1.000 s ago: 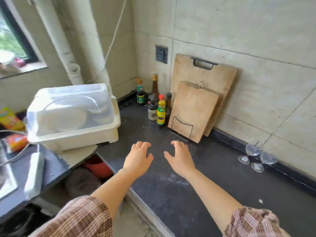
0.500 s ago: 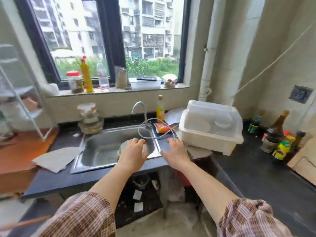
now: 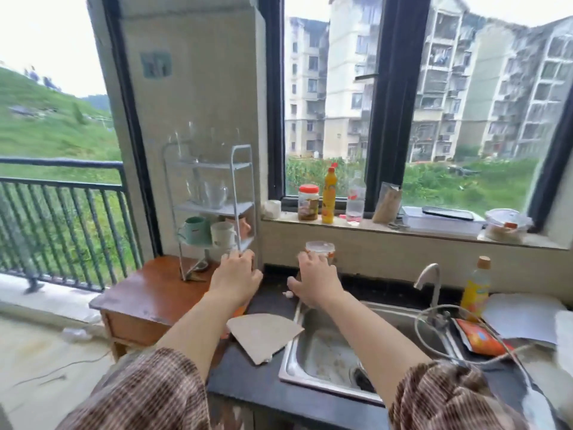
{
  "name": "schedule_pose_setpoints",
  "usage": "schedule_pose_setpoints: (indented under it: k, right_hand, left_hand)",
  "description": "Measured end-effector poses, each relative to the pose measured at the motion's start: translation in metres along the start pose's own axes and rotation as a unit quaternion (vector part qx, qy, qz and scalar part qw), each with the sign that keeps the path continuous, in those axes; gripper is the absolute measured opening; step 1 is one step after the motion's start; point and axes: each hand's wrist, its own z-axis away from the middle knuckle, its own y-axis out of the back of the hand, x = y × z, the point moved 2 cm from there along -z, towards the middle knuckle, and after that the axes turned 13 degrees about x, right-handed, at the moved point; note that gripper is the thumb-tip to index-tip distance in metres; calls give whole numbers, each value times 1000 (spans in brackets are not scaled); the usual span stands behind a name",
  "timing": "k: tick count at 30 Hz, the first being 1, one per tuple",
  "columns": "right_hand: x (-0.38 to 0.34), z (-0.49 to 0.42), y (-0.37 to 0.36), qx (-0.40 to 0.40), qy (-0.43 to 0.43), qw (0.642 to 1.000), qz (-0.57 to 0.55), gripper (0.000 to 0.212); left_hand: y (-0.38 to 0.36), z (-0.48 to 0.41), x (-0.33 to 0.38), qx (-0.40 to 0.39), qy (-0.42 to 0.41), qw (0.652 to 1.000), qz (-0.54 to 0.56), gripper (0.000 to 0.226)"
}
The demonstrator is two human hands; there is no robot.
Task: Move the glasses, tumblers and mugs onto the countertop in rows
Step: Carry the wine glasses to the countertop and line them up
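rack posts (image 3: 238,193) fencing mugs (image 3: 222,234), shelf fronts open

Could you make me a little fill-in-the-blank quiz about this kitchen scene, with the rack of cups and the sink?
1. The white wire rack stands on a small ____ table.
2. On the rack's lowest shelf, the green mug stands beside a ____ mug.
3. The yellow bottle with the red cap stands on the ____.
4. Neither the left hand nor the right hand holds a mug; both are ____.

Missing words: wooden; white; windowsill; empty
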Motion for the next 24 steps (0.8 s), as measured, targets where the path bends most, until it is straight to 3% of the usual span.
schedule_pose_setpoints:
  k: [10,17,24]
  right_hand:
    - [-106,-196,-59,3,51,997,-66,48]
    - [-151,-328,-54,122,77,986,-78,52]
    - [-181,-436,-68,175,46,983,-38,49]
  left_hand:
    - [6,-170,-117,40,26,998,-35,43]
    - [11,-291,-155,80,-16,997,-12,46]
    - [12,-423,-191,118,-85,989,26,45]
